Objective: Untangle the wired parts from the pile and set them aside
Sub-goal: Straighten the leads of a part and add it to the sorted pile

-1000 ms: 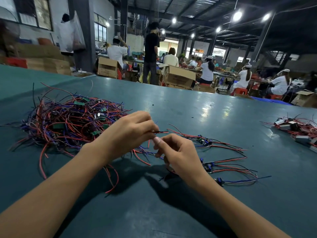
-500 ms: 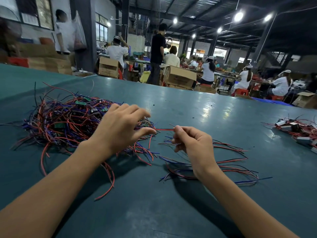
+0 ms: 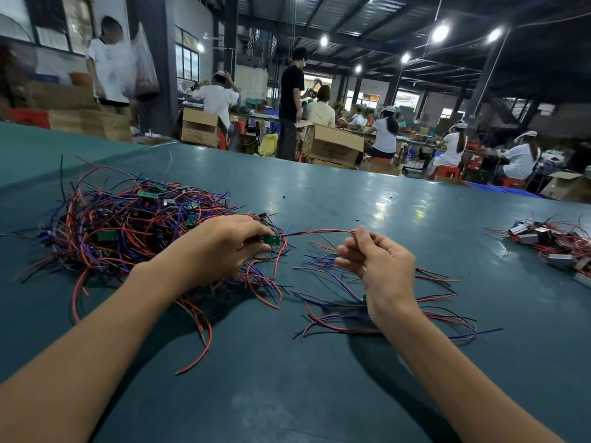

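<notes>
Toward the desk's (image 3: 351, 193) left edge sits the tangled pile (image 3: 121, 228), and at its right fringe our left hand (image 3: 220, 247) pinches a small green board (image 3: 272, 240). From it a red wire (image 3: 319, 232) runs rightward, nearly level, to our right hand (image 3: 380, 263), which pinches its far end. The wire's long axis spans both hands. The separated wired parts (image 3: 345, 302) lie just under the right hand, so we judge that hand the nearer for setting down.
</notes>
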